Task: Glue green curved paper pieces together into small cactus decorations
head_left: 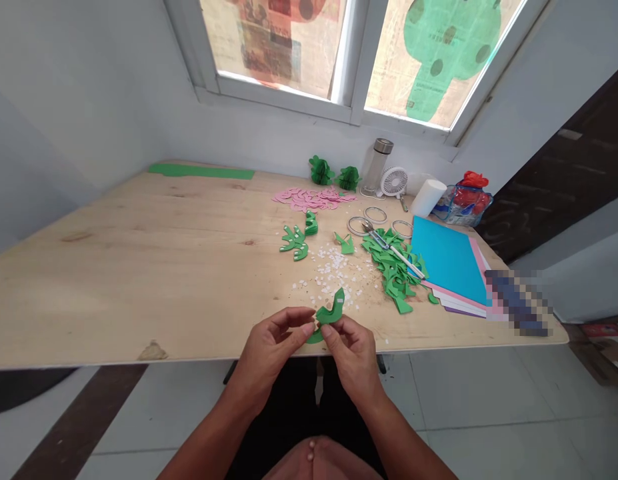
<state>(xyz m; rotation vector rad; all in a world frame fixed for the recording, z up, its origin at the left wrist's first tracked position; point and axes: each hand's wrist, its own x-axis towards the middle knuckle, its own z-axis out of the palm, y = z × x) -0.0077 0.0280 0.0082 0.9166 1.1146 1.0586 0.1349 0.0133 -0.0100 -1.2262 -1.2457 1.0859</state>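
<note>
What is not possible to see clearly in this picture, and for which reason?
All in the head view:
Held green paper: partly hidden by right hand.
Dark item at right: blurred by pixelation.
Right windowpane: its print is too small.
Black shape, lower left: cut off by picture edge.

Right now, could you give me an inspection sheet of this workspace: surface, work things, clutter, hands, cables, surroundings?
Surface: wooden table, with a worn patch near its front edge.
Work things: curved green paper in hand; cut green shapes lie beyond.
Clutter: white paper bits, green scraps, pink cutouts.
Hands: right hand pinches the curved green paper; left hand is close against it, grip unclear.
Cables: possibly a thin white cord beside the bottle.
Surroundings: window, tiled floor.
</note>
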